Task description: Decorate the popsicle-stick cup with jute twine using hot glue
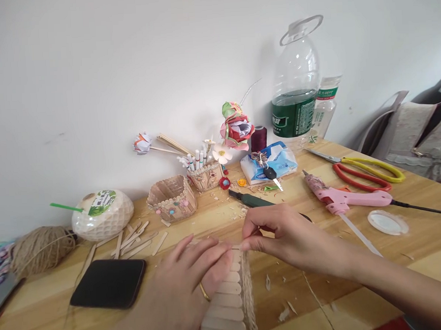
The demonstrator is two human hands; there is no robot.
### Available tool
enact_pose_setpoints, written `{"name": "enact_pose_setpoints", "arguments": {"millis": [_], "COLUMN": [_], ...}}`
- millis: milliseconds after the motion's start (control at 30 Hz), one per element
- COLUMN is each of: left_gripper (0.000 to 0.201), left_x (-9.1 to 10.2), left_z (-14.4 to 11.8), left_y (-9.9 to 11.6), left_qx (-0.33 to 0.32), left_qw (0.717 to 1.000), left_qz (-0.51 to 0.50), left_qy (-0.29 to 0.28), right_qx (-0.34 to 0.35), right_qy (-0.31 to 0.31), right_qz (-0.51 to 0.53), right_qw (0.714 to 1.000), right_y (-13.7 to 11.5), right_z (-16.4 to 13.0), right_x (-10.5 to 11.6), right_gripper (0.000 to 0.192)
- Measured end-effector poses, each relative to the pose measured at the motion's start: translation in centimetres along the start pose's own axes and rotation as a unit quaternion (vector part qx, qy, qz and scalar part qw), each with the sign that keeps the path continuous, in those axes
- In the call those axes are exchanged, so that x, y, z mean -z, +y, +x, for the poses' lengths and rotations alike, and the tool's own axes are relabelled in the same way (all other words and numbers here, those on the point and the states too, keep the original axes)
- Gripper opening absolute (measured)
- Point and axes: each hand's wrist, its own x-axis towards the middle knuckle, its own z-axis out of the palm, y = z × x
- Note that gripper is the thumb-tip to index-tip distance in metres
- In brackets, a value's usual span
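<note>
A panel of craft sticks (227, 288) laid side by side is on the table in front of me. Braided twine (248, 296) runs along its right edge. My left hand (196, 274), with a gold ring, lies across the panel with its fingers stretched out. At the panel's far right corner, the thumb and forefinger of my right hand (268, 234) are pinched together on the end of the twine trim. The fingertips cover the exact spot they grip. A green-handled craft knife (254, 200) lies just beyond my right hand.
A pink glue gun (348, 195), scissors (361, 170) and a round lid (388, 222) lie to the right. Left are a phone (108, 283), loose sticks (134, 241), a twine ball (43, 250) and a coconut (103, 215). Behind stand a stick basket (172, 199) and large bottle (296, 92).
</note>
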Motion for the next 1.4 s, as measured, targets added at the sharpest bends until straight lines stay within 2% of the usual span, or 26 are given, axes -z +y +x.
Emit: {"name": "enact_pose_setpoints", "arguments": {"millis": [167, 267, 400, 467, 667, 767, 833, 900, 1000, 1067, 1167, 1267, 1400], "left_gripper": [0.051, 0.039, 0.036, 0.037, 0.035, 0.034, 0.033, 0.032, 0.028, 0.031, 0.053, 0.063, 0.067], "left_x": [-1.9, -2.3, -1.9, -2.0, -3.0, -2.6, -2.0, -1.4, -1.1, -1.4, -2.1, -2.4, -2.5], "left_z": [-0.6, -0.7, -0.9, -1.0, -1.5, -1.6, -1.8, -2.1, -2.4, -2.4, -1.8, -0.9, -0.4], "left_y": [-0.2, 0.0, 0.1, 0.2, 0.3, 0.7, 1.1, 1.5, 1.9, 1.9, 1.6, 1.4, 1.5], "left_qx": [-0.005, -0.014, -0.035, -0.026, -0.028, -0.02, -0.024, -0.034, -0.035, -0.04, -0.041, -0.03, -0.003], "left_qw": [0.997, 0.991, 0.99, 0.989, 0.988, 0.987, 0.985, 0.985, 0.984, 0.981, 0.977, 0.975, 0.979], "left_qz": [0.036, 0.068, 0.084, 0.081, 0.081, 0.085, 0.098, 0.114, 0.133, 0.14, 0.143, 0.156, 0.135], "left_qy": [0.071, 0.117, 0.104, 0.125, 0.131, 0.137, 0.138, 0.126, 0.114, 0.13, 0.152, 0.153, 0.152], "right_qx": [-0.011, -0.009, -0.011, -0.014, -0.049, -0.077, -0.072, -0.063, -0.087, -0.117, -0.144, -0.176, -0.235], "right_qy": [-0.009, -0.02, -0.038, -0.04, -0.049, -0.077, -0.088, -0.067, 0.018, 0.071, 0.114, 0.088, 0.026], "right_qz": [0.016, 0.013, 0.011, 0.014, 0.063, 0.094, 0.11, 0.11, 0.064, 0.014, -0.041, -0.027, 0.087], "right_qw": [1.0, 1.0, 0.999, 0.999, 0.996, 0.99, 0.987, 0.99, 0.994, 0.99, 0.982, 0.98, 0.968], "right_y": [-0.1, -0.2, -0.2, -0.1, 0.0, 0.0, -0.1, -0.1, 0.3, 0.8, 1.2, 1.1, 1.2], "right_z": [0.1, -0.2, -0.5, -0.6, -0.5, -0.6, -0.7, -1.1, -2.1, -3.1, -4.8, -6.0, -5.8], "right_x": [-0.1, -0.2, -0.5, -0.6, -0.9, -0.9, -0.7, -0.2, 1.2, 2.3, 3.1, 2.1, -0.9], "right_gripper": [0.028, 0.026, 0.018, 0.018, 0.032, 0.036, 0.038, 0.039, 0.034, 0.031, 0.029, 0.03, 0.037]}}
